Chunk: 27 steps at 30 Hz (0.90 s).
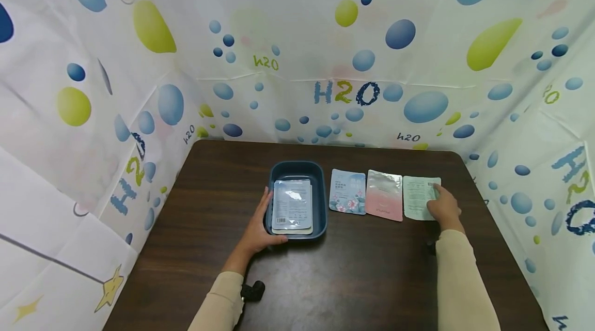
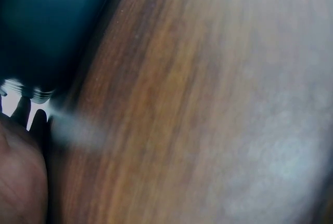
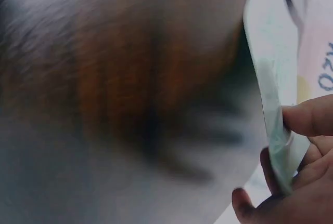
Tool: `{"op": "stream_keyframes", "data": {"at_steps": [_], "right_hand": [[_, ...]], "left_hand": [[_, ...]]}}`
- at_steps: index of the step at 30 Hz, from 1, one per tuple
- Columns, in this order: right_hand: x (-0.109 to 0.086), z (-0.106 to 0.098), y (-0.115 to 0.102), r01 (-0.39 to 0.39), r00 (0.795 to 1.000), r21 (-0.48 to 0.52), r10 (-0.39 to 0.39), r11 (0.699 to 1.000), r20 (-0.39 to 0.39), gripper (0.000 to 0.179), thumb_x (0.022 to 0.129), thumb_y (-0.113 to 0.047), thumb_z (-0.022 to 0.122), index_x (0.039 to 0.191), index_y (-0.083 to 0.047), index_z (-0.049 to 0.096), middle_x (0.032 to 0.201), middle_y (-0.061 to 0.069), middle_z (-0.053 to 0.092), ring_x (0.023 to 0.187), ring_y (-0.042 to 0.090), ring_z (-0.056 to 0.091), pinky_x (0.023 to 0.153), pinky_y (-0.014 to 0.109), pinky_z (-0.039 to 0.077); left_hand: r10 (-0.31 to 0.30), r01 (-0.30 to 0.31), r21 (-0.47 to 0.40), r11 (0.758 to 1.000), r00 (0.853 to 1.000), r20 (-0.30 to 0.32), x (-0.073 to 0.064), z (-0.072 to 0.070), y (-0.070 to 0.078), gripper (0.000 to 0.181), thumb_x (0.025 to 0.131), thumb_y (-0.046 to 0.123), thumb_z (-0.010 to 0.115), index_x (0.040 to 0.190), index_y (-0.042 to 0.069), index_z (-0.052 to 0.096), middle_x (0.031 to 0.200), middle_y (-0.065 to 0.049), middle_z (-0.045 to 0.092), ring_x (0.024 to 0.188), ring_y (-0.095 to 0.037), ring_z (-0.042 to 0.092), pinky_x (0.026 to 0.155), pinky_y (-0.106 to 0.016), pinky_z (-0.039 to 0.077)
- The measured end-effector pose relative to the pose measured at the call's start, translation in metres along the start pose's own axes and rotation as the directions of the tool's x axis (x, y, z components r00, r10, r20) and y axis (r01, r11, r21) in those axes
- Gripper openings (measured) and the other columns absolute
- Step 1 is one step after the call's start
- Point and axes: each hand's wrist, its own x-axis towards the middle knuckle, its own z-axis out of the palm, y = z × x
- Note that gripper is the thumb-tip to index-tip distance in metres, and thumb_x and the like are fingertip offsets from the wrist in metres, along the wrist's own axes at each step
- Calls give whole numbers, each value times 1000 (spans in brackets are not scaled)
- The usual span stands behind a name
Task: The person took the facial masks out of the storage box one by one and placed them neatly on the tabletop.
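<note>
In the head view, my left hand lies against the near left corner of a dark blue tray. Its fingers stretch along the left side and its thumb along the near side. Inside the tray lie stacked silvery sheet mask packets. My right hand pinches the right edge of a pale green sheet mask packet. The right wrist view shows that packet tilted on edge between thumb and fingers. Left of it lie a pink and silver packet and a blue floral packet.
A dark brown wooden table carries everything. White curtain with blue and green spots surrounds its back and sides. A black wrist device sits at my left wrist.
</note>
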Motion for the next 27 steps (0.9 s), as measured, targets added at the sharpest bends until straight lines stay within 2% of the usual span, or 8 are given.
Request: {"op": "stream_keyframes", "data": {"at_steps": [2, 6, 9, 11, 15, 19, 22, 27], "right_hand": [[0, 1, 3, 7, 999, -47, -5, 999, 44, 77, 87, -5, 44, 160, 1, 20, 163, 36, 17, 147, 58, 20, 112, 76, 17], [1, 3, 10, 61, 993, -116, -49, 991, 107, 78, 87, -6, 41, 160, 2, 16, 164, 36, 10, 152, 55, 10, 111, 79, 15], [1, 4, 15, 103, 988, -125, -87, 987, 129, 78, 87, -5, 37, 160, 2, 14, 164, 36, 1, 153, 55, 1, 111, 80, 13], [1, 5, 18, 124, 984, -115, -107, 986, 141, 76, 88, -5, 34, 160, 2, 13, 164, 36, -6, 153, 55, -2, 112, 80, 10], [-1, 10, 25, 136, 980, -76, -123, 988, 156, 71, 92, -6, 27, 161, 0, 12, 164, 35, -13, 154, 53, -8, 115, 76, 1], [-3, 13, 29, 129, 981, -18, -124, 992, 148, 67, 96, -7, 23, 162, 0, 10, 164, 32, -17, 155, 50, -13, 117, 73, -7], [-5, 14, 30, 124, 983, 21, -126, 992, 133, 66, 98, -7, 24, 162, -1, 10, 165, 30, -18, 155, 48, -15, 118, 72, -9], [-5, 15, 29, 115, 987, 51, -120, 992, 110, 64, 99, -8, 25, 162, -2, 13, 166, 28, -17, 156, 46, -15, 119, 71, -10]], "left_hand": [[-3, 3, -1, 1000, 1000, -2, 0, 0, -1, 129, 57, 3, 96, 161, -3, 19, 171, -26, 3, 156, -52, 8, 117, -75, 16], [-12, 12, 2, 1000, 1000, -15, 2, 4, -21, 132, 57, 0, 95, 163, 1, 17, 172, -22, 1, 156, -50, 5, 117, -76, 13], [-9, 9, 19, 1000, 1000, -25, 3, 6, -39, 135, 55, 2, 96, 164, 7, 17, 173, -16, 0, 157, -48, 5, 117, -76, 13], [-6, 7, 30, 1000, 1000, -28, 4, 6, -44, 137, 54, 6, 98, 165, 11, 17, 174, -12, 1, 158, -45, 7, 117, -75, 15], [-1, 1, 24, 1000, 1000, -26, 3, 5, -48, 138, 54, 13, 100, 165, 17, 18, 175, -7, 2, 159, -42, 8, 118, -73, 17], [5, -5, 22, 1000, 1000, -20, 2, 5, -47, 138, 55, 22, 101, 165, 21, 19, 175, -7, 2, 159, -42, 8, 118, -74, 17], [9, -8, 21, 1000, 1000, -18, 3, 6, -48, 138, 55, 26, 101, 165, 21, 18, 175, -8, 2, 159, -43, 8, 118, -74, 17], [11, -10, 15, 1000, 1000, -21, 5, 5, -48, 138, 54, 21, 101, 165, 16, 19, 175, -6, 2, 159, -42, 8, 118, -73, 18]]}}
